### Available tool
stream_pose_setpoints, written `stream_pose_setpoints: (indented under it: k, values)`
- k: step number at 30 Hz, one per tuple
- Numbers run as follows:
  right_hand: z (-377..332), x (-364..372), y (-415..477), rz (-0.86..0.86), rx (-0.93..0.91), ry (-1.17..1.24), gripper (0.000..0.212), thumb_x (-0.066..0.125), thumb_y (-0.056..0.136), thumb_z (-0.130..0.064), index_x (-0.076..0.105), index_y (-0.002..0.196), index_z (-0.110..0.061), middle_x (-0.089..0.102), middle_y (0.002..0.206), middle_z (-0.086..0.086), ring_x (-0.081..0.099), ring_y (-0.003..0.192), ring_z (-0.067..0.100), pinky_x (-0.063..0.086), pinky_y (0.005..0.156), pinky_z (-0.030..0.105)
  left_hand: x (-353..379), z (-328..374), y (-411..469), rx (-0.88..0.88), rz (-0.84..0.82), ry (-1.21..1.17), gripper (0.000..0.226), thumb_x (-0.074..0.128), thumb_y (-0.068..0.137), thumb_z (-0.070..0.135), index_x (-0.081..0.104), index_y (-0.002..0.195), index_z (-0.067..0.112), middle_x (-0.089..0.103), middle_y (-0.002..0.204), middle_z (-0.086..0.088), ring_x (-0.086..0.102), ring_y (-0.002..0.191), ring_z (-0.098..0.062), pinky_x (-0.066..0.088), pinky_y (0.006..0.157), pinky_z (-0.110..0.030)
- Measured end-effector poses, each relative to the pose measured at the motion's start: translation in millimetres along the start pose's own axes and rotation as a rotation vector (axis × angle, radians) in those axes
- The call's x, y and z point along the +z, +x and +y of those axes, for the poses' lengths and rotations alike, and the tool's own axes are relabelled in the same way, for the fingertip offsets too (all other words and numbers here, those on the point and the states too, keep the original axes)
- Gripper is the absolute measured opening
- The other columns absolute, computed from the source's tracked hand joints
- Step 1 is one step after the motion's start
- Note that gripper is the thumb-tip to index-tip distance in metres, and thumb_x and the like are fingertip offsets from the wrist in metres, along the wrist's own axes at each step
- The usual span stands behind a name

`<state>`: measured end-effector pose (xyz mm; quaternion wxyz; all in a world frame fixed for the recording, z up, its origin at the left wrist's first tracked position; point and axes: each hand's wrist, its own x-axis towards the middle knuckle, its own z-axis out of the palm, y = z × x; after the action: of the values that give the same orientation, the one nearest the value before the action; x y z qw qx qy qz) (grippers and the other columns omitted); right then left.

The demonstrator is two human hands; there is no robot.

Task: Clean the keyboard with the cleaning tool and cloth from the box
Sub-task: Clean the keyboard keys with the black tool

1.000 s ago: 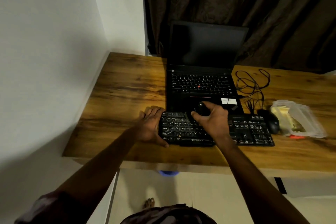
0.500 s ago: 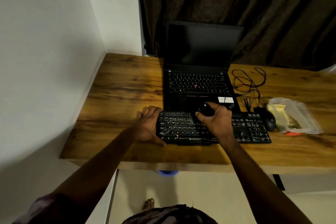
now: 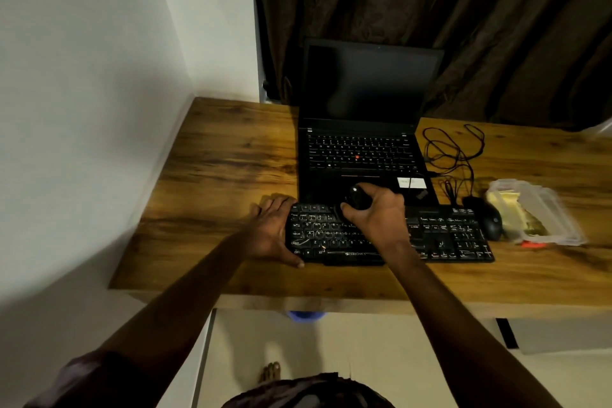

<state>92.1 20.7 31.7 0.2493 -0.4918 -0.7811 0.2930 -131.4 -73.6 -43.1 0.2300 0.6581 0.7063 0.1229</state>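
My left hand (image 3: 271, 228) lies flat against the left end of the keyboard (image 3: 447, 235), fingers straight and thumb at its front corner, steadying it on the table (image 3: 225, 182). My right hand (image 3: 374, 212) grips the cleaning tool (image 3: 354, 197), a dark rounded thing, its working end down on the upper key rows left of the keyboard's middle. I judge this to be the brushing step, with the wiping not yet begun. Next I should work the tool rightward along the rows towards the number pad, pressing lightly so no keycap lifts. The box (image 3: 536, 212) sits just right of the keyboard, beyond the mouse (image 3: 491, 223). Something yellowish lies inside it, perhaps the cloth, though I cannot tell.
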Motion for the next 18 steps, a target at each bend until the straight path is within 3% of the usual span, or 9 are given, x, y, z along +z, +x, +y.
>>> stream_pose_setpoints:
  k: [3, 9, 13, 18]
  values:
    - [2, -2, 2, 0.031, 0.008, -0.028, 0.018, 0.082, 0.08, -0.025, 0.072, 0.093, -0.021, 0.069, 0.078, -0.01, 0.067, 0.071, 0.002, 0.059, 0.065, 0.018, 0, 1, 0, -0.003, 0.001, 0.003, 0.145, 0.079, 0.039, 0.081, 0.012, 0.154, 0.024, 0.022, 0.151, 0.006, 0.019, 0.138, -0.019, 0.014, 0.115, -0.045]
    - [-11, 19, -2, -0.039, -0.062, -0.137, 0.019, 0.078, 0.08, -0.029, 0.07, 0.095, -0.021, 0.068, 0.076, -0.006, 0.066, 0.071, 0.011, 0.06, 0.068, 0.028, 2, 1, 0, 0.003, 0.019, -0.01, 0.143, 0.083, 0.04, 0.077, 0.014, 0.153, 0.024, 0.025, 0.149, 0.007, 0.02, 0.136, -0.016, 0.012, 0.11, -0.038]
    - [-19, 28, 0, -0.052, -0.064, 0.026, 0.021, 0.08, 0.079, -0.025, 0.073, 0.098, -0.021, 0.072, 0.081, -0.009, 0.069, 0.073, 0.004, 0.061, 0.067, 0.027, 1, 1, 0, -0.017, -0.002, 0.005, 0.145, 0.081, 0.04, 0.078, 0.011, 0.154, 0.023, 0.023, 0.15, 0.006, 0.018, 0.138, -0.019, 0.013, 0.113, -0.043]
    - [-13, 24, 2, -0.021, -0.05, -0.093, 0.02, 0.079, 0.081, -0.028, 0.07, 0.098, -0.022, 0.069, 0.08, -0.009, 0.068, 0.073, 0.006, 0.06, 0.067, 0.024, -1, 4, -2, -0.007, 0.012, -0.015, 0.141, 0.086, 0.043, 0.071, 0.014, 0.154, 0.022, 0.025, 0.15, 0.004, 0.019, 0.138, -0.018, 0.011, 0.112, -0.039]
